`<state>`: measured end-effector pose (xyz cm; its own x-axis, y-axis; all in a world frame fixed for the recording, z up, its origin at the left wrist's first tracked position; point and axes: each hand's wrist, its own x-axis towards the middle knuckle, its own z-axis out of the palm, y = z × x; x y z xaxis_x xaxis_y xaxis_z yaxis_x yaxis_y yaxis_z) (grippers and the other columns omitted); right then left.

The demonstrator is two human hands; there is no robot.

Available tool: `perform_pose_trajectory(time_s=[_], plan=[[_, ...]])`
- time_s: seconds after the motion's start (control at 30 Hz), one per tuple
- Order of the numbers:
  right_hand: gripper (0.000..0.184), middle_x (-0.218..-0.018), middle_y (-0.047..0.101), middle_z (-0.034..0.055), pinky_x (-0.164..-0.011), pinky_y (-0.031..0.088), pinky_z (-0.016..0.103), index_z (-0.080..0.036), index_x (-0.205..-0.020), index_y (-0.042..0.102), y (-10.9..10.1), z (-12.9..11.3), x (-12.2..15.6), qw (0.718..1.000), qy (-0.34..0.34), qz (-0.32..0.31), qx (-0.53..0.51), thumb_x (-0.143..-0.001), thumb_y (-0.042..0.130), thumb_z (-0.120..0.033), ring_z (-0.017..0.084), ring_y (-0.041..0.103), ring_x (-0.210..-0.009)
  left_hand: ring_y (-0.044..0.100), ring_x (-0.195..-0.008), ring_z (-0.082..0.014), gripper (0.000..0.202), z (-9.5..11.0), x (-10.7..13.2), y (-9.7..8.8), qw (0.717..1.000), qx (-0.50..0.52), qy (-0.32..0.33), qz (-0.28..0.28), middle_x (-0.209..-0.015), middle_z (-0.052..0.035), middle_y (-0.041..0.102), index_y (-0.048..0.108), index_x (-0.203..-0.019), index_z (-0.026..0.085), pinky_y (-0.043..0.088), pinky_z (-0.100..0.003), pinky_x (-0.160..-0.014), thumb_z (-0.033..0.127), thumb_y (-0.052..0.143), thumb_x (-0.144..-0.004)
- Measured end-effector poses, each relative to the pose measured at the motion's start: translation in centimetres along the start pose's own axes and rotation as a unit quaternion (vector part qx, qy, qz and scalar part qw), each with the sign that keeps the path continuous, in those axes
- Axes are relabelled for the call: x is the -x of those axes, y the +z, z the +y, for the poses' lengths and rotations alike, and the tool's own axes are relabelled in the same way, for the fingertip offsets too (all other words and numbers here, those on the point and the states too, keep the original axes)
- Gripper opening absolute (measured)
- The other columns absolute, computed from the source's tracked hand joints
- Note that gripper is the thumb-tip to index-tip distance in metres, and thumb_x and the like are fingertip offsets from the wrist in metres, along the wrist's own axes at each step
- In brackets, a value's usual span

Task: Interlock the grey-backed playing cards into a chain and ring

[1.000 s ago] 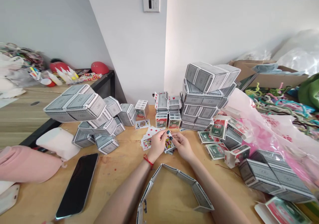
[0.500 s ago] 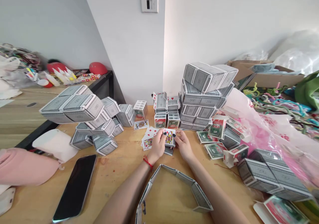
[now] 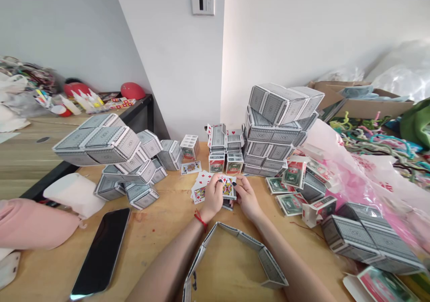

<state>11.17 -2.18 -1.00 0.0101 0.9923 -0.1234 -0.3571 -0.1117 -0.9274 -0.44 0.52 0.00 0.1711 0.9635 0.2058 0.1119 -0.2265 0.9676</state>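
Both my hands hold one playing card point(image 3: 229, 187), face up, with a picture figure and a red Q in its corner. My left hand point(image 3: 214, 198) pinches its left side, thumb on top; a red cord is round that wrist. My right hand point(image 3: 247, 197) grips the right edge between thumb and fingers. Beneath lies another card, partly hidden. Loose face-up cards point(image 3: 201, 182) spread beside my left hand, with one picture card point(image 3: 191, 168) farther back. Between my forearms stands a bent strip of joined cards point(image 3: 235, 232), forming an open-sided frame.
Stacked card-covered blocks stand at left point(image 3: 110, 145) and right point(image 3: 273, 131). Card boxes point(image 3: 217, 163) stand near the wall; several more point(image 3: 291, 203) lie right. A black phone point(image 3: 102, 252) and pink roll point(image 3: 36, 223) are at left. Pink plastic point(image 3: 352, 172) covers the right side.
My hands stay almost in place, still holding the card. My right thumb and fingers shift very slightly at its edge. The whole view drifts slightly.
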Motion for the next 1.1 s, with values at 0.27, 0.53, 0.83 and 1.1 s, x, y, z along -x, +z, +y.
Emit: perform_pose_trajectory(time_s=[0.27,0.53,0.83,1.1], plan=[[0.023,-0.058,0.053,-0.0064,-0.033,0.040,0.021,-0.025,-0.092,0.043,0.07,-0.32,0.04,1.000,0.011,-0.001,-0.029,-0.072,0.053,-0.031,0.010,0.047,-0.037,0.050,-0.064,-0.0118,0.016,-0.03,0.01,-0.16,1.000,0.008,-0.007,-0.010,-0.073,-0.0004,0.054,0.051,-0.081,0.018,0.040,-0.022,-0.058,0.018,0.036,-0.078],[0.015,-0.054,0.054,-0.0072,-0.031,0.040,0.023,-0.024,-0.080,0.045,-0.15,-0.09,-0.02,0.999,0.015,-0.013,-0.041,-0.071,0.055,-0.031,0.011,0.047,-0.034,0.046,-0.059,-0.0114,0.016,0.25,0.05,-0.10,1.000,0.007,0.015,0.018,-0.067,0.0002,0.051,0.051,-0.073,0.017,0.036,-0.022,-0.054,0.016,0.035,-0.075],[0.010,-0.056,0.055,-0.0054,-0.034,0.038,0.021,-0.022,-0.072,0.048,0.17,0.23,0.05,1.000,-0.018,0.007,0.001,-0.070,0.056,-0.029,0.010,0.047,-0.038,0.041,-0.055,-0.0109,0.011,0.35,0.27,-0.28,0.998,0.057,-0.010,0.001,-0.062,0.0017,0.042,0.044,-0.070,0.017,0.032,-0.022,-0.051,0.022,0.036,-0.076],[0.020,-0.058,0.051,-0.0039,-0.043,0.041,0.022,-0.020,-0.070,0.048,-0.43,0.26,-0.03,0.998,-0.003,0.006,-0.058,-0.068,0.059,-0.037,0.010,0.047,-0.047,0.034,-0.052,-0.0089,0.009,0.53,0.65,-0.47,0.999,0.004,0.032,-0.019,-0.058,0.0041,0.037,0.042,-0.070,0.017,0.028,-0.021,-0.051,0.022,0.043,-0.077]])
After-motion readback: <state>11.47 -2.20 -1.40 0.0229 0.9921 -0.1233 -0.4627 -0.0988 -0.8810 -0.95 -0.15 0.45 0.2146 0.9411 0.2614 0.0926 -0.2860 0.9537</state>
